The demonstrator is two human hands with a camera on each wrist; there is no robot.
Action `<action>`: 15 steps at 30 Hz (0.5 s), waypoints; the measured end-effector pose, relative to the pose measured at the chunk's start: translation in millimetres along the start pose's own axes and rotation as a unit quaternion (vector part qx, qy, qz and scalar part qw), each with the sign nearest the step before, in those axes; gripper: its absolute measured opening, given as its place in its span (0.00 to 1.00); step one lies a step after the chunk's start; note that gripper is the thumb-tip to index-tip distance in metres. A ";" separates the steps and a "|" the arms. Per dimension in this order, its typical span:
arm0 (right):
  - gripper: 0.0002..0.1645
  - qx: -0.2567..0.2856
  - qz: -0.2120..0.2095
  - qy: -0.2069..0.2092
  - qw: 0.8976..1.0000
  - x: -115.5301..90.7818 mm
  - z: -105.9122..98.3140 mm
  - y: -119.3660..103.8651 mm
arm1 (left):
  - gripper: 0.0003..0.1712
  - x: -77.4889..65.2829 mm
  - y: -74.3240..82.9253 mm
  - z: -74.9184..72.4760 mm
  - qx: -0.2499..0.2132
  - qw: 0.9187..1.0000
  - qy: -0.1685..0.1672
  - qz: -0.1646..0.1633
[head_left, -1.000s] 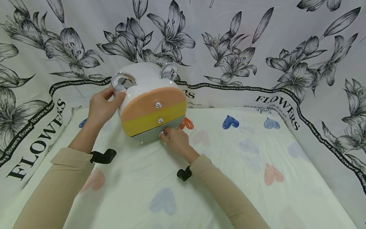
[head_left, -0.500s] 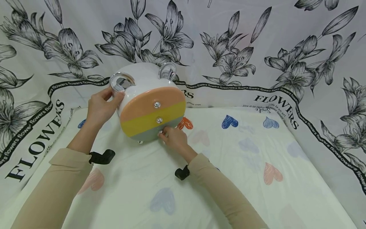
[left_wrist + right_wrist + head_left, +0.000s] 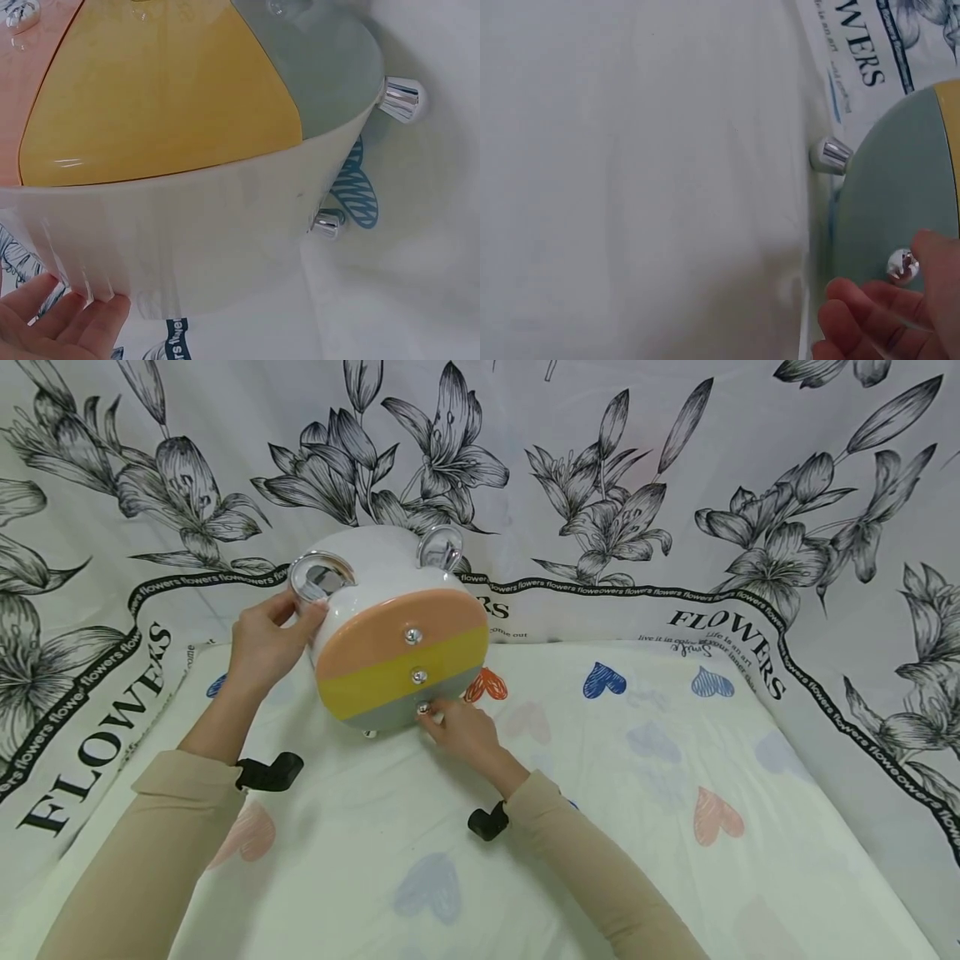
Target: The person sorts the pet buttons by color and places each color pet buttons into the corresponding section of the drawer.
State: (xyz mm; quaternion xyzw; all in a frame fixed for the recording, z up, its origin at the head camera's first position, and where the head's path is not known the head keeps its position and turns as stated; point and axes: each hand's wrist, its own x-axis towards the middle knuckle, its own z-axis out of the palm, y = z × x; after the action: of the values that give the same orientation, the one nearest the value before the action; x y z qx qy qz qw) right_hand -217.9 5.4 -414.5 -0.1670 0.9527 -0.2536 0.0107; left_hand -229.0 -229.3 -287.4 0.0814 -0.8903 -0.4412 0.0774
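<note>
A glossy white oval drawer box stands on the bed-like surface, tilted in view. Its front has three bands: an orange drawer, a yellow drawer and a grey-green drawer, each with a silver knob. Two chrome ear-like rounds sit on top. My left hand grips the box's left side by the chrome ear, thumb on the front edge; its fingertips touch the white wall. My right hand has thumb and finger at the lowest knob. All drawers look flush with the front.
A white cloth printed with hearts covers the surface. Behind it hangs a white curtain with black flower prints and lettering. Chrome feet hold the box off the cloth. Black wrist mounts sit on both wrists.
The grey-green drawer has gone in: the dark gap along its top edge, seen a second ago, has closed. My right hand has shifted slightly at the knob; my left hand keeps its place.
</note>
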 end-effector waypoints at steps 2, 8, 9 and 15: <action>0.17 0.008 -0.002 -0.008 1.000 -2.5 -3.4 1.8 | 0.42 -0.3 -0.1 -0.3 0.003 1.000 0.002 0.005; 0.16 0.006 -0.024 -0.017 1.000 -9.0 -18.5 12.4 | 0.42 -1.4 -1.0 -0.5 0.012 1.000 0.004 0.014; 0.15 0.002 -0.029 -0.015 0.999 -10.0 -21.7 15.1 | 0.43 -1.3 -1.4 -0.4 0.013 1.000 0.003 0.015; 0.14 -0.020 -0.053 0.021 0.998 -16.8 -44.1 32.8 | 0.41 -1.5 -5.5 -0.6 0.015 0.999 0.002 0.029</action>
State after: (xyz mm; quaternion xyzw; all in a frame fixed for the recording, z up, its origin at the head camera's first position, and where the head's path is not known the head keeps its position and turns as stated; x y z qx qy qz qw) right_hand -216.9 58.8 -393.0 -0.2121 0.9475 -0.2378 -0.0265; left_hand -226.9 -232.8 -291.5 0.0571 -0.8989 -0.4249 0.0904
